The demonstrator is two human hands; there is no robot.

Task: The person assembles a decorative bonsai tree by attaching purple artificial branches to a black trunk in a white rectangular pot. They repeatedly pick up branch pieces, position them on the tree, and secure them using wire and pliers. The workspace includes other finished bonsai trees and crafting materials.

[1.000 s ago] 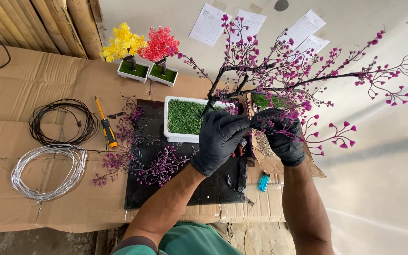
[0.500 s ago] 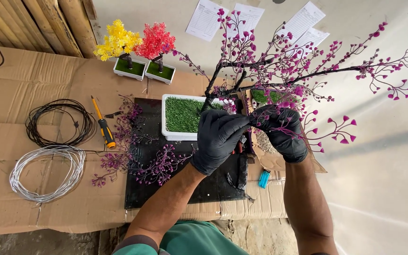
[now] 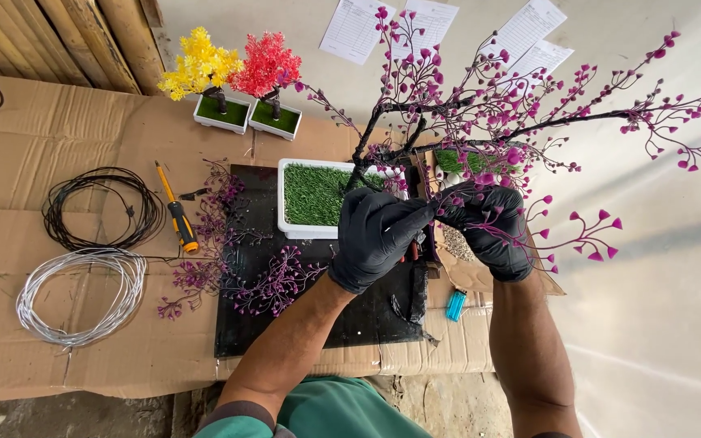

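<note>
Both my hands wear black gloves and meet at the base of a small artificial tree with dark branches and purple buds. My left hand pinches the trunk near a low twig. My right hand grips a lower branch with purple buds. The tree hangs above a white tray of green artificial grass, which rests on a black mat. Loose purple bud sprigs lie on the mat to the left.
On the cardboard lie a black wire coil, a white wire coil and a yellow-handled tool. Small yellow and red trees in white pots stand at the back. A blue lighter lies near my right forearm.
The purple tree has been lifted and tilted slightly, and my hands have shifted a little at its base. The other things have not moved.
</note>
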